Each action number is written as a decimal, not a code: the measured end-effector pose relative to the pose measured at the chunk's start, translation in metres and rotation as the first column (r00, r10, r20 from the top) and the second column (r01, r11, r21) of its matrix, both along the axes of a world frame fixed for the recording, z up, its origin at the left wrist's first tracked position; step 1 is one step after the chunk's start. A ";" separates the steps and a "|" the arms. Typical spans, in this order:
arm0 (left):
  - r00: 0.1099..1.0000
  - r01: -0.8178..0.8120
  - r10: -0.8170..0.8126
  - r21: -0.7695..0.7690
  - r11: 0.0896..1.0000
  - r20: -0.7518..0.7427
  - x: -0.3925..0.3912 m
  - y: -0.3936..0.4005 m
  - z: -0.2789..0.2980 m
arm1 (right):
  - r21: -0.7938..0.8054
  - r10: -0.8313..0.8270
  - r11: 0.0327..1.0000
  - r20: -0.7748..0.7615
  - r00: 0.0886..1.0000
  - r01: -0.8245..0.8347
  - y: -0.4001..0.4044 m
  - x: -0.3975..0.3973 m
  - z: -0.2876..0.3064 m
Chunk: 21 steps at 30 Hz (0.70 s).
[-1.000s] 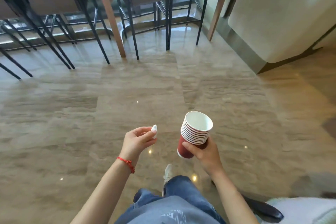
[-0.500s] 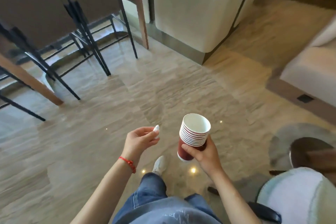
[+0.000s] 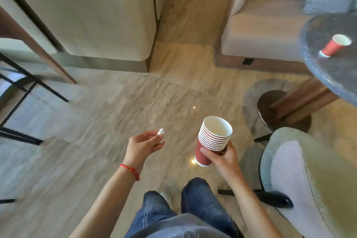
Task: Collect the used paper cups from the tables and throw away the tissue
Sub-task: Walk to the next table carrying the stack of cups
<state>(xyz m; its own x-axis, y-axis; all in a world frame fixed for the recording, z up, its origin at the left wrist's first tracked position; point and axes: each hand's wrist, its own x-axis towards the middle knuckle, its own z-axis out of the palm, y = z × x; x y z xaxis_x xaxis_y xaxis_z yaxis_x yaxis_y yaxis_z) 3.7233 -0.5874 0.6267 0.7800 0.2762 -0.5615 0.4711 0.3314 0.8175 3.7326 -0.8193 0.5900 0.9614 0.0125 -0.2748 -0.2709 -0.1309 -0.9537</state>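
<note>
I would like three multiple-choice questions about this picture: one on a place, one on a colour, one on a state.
1. Where does the single red cup stand?
A. on the floor
B. on the round dark table
C. on the sofa

2. What colour is the tissue?
A. white
B. blue
C. yellow

3. What is the right hand doing?
A. hanging empty
B. pushing a chair
C. gripping the stack of cups

Answers: 1 B, the cup's base rests on the tabletop. 2 A, white shows at the left hand fingertips. 3 C, fingers wrap the stack.
</note>
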 end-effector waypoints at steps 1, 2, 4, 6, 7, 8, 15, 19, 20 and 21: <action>1.000 0.025 -0.025 0.002 1.000 -0.005 0.016 -0.005 -0.002 | 0.000 -0.022 1.000 -0.004 1.000 0.022 -0.004 0.010 0.000; 0.999 0.053 -0.053 0.007 0.999 -0.012 0.032 -0.010 -0.004 | 0.002 -0.039 0.999 -0.004 0.999 0.039 -0.008 0.022 -0.001; 0.994 0.107 -0.107 0.010 0.994 -0.021 0.066 -0.024 -0.009 | 0.002 -0.067 0.998 -0.003 0.998 0.067 -0.019 0.047 -0.004; 0.989 0.145 -0.145 0.004 0.989 -0.017 0.104 -0.040 -0.012 | -0.004 -0.090 0.996 -0.001 0.996 0.090 -0.032 0.079 -0.005; 0.987 0.160 -0.160 0.004 0.987 -0.013 0.125 -0.047 -0.012 | -0.005 -0.108 0.994 0.003 0.994 0.108 -0.039 0.096 -0.004; 0.986 0.169 -0.169 0.005 0.986 -0.004 0.146 -0.057 -0.012 | -0.005 -0.129 0.992 0.014 0.992 0.129 -0.047 0.115 -0.003; 0.970 0.240 -0.241 0.024 0.970 0.029 0.288 -0.128 0.005 | -0.015 -0.213 0.977 0.033 0.977 0.213 -0.119 0.237 0.019; 0.951 0.301 -0.302 0.024 0.953 0.060 0.356 -0.165 0.013 | -0.036 -0.261 0.964 0.051 0.964 0.263 -0.151 0.294 0.025; 0.943 0.326 -0.327 0.026 0.945 0.068 0.372 -0.173 0.016 | -0.028 -0.282 0.958 0.053 0.958 0.284 -0.158 0.307 0.026; 0.933 0.351 -0.352 0.028 0.936 0.075 0.387 -0.181 0.018 | -0.021 -0.302 0.953 0.054 0.952 0.303 -0.164 0.320 0.028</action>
